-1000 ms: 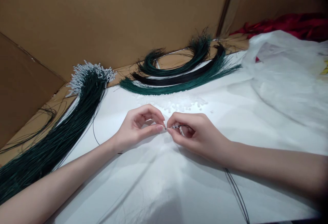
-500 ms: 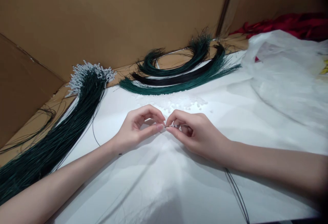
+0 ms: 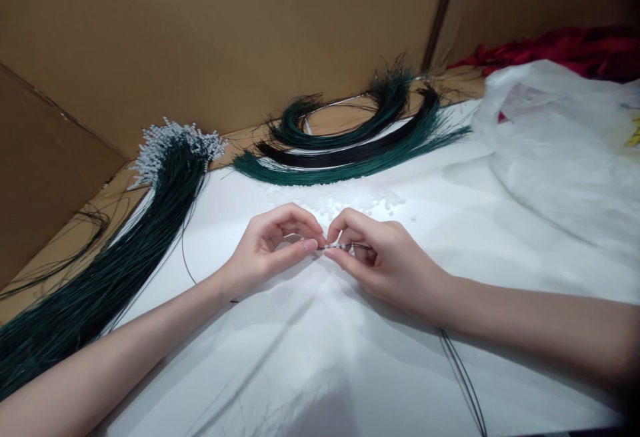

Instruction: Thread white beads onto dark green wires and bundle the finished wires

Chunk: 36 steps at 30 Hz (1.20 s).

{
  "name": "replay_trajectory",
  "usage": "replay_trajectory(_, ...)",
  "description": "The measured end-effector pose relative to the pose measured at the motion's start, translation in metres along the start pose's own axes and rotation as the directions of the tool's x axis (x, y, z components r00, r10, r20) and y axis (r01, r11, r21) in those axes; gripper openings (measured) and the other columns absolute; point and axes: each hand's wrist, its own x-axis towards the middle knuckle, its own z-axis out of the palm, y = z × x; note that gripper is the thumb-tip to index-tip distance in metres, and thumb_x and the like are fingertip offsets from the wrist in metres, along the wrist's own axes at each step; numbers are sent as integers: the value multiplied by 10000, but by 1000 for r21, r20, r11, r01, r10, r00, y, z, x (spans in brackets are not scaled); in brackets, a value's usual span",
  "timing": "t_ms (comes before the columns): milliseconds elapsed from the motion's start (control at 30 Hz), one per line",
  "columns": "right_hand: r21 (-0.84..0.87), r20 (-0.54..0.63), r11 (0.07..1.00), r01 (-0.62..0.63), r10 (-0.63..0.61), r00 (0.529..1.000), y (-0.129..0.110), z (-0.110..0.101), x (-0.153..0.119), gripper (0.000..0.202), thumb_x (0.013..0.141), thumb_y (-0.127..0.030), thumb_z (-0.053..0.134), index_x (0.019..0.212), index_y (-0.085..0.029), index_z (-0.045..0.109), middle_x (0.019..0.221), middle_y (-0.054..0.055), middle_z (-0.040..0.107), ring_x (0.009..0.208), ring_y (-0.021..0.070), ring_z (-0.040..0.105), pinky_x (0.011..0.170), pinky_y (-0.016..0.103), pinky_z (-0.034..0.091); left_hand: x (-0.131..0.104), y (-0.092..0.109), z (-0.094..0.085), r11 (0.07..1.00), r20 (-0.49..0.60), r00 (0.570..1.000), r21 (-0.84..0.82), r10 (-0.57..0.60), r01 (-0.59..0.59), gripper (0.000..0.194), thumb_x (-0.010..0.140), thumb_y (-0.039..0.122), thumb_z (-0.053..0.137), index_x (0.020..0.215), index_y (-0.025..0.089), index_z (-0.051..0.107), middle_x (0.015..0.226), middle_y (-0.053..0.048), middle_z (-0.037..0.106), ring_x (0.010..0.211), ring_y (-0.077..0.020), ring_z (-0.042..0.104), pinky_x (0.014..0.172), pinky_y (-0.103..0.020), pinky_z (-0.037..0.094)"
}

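Note:
Thin dark strands [image 3: 359, 247] with small white beads run between my two hands at the middle. My left hand [image 3: 280, 240] pinches their left end between thumb and fingertips. From the other side my right hand [image 3: 380, 250] has its thumb and index finger at the beads, and the strands pass through its palm. Further lengths of dark strand [image 3: 463, 380] come out below my right forearm. Just beyond the fingertips, small white beads [image 3: 370, 205] lie scattered on the white surface [image 3: 280, 370].
A thick bundle of dark green strands [image 3: 120, 257] with white beaded tips [image 3: 150, 154] lies at left. Curved green and black bundles [image 3: 325, 172] lie at the back. Crumpled translucent plastic [image 3: 565, 150] and red material [image 3: 565, 50] are at right, with cardboard walls [image 3: 225, 37] behind.
My right index finger has lifted slightly and bent more, showing more of the beads by its thumb. My left fingertips have shifted slightly. The bundles have not moved.

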Motion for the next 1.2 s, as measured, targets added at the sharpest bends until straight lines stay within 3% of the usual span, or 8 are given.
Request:
replay_trajectory(233, -5, -22, 1000, -7, 7, 1000, -1, -1, -1, 82, 889, -213, 587, 886, -197, 507, 604, -81, 477, 465, 57, 368, 493, 208, 282, -3, -4, -3, 998, 17, 1000, -63, 1, 0, 125, 870, 156, 684, 986, 175, 642, 920, -57, 748, 842, -150, 707, 779, -249, 553)
replay_trajectory(533, -27, -23, 1000, -12, 11, 1000, 0, -1, 0, 73, 888, -235, 592, 860, -168, 599, 564, -73, 475, 470, 58, 380, 502, 209, 300, -7, -3, -2, 977, -22, 984, 125, 175, -171, 205, 875, 120, 645, 1061, 208, 653, 953, -48, 732, 917, -187, 715, 808, -288, 557)
replay_trajectory(700, -10, 2, 1000, -30, 30, 1000, -3, -3, 0, 87, 871, -181, 591, 797, -149, 624, 522, -71, 458, 470, 61, 399, 500, 203, 321, -10, -5, -1, 847, 29, 934, 411, 357, -337, 303, 856, 59, 604, 1107, 219, 661, 975, -58, 735, 864, -188, 681, 790, -325, 512)
replay_trajectory(900, -24, 0, 1000, 3, -3, 1000, -2, -3, 1, 124, 856, -157, 582, 734, -149, 605, 524, -68, 439, 475, 59, 381, 501, 203, 316, -8, -6, -1, 679, 142, 867, 567, 477, -467, 353, 828, 44, 576, 1118, 231, 652, 916, -49, 744, 731, -182, 639, 731, -348, 474)
replay_trajectory(967, -12, 1, 1000, 13, -13, 1000, -2, -4, 1, 117, 846, -145, 579, 729, -158, 588, 529, -70, 433, 477, 58, 375, 507, 203, 319, -4, -5, -6, 646, 109, 871, 629, 479, -433, 304, 836, 78, 582, 1075, 247, 664, 903, -35, 741, 738, -186, 636, 762, -354, 476)
replay_trajectory(1067, 0, -1, 1000, 23, -23, 1000, -2, -3, 0, 121, 832, -127, 575, 719, -168, 562, 523, -77, 415, 474, 56, 354, 517, 204, 320, 5, -7, -21, 618, -40, 896, 738, 443, -273, 186, 863, 143, 572, 981, 244, 674, 907, -27, 728, 804, -198, 636, 815, -360, 466)
replay_trajectory(1200, -9, -5, 1000, 24, -24, 1000, -2, -3, 0, 130, 815, -114, 578, 701, -169, 548, 523, -78, 402, 480, 53, 338, 520, 202, 316, 17, -17, -43, 620, -154, 929, 778, 338, -97, 85, 851, 191, 593, 885, 207, 669, 840, -19, 681, 734, -173, 584, 755, -321, 433)
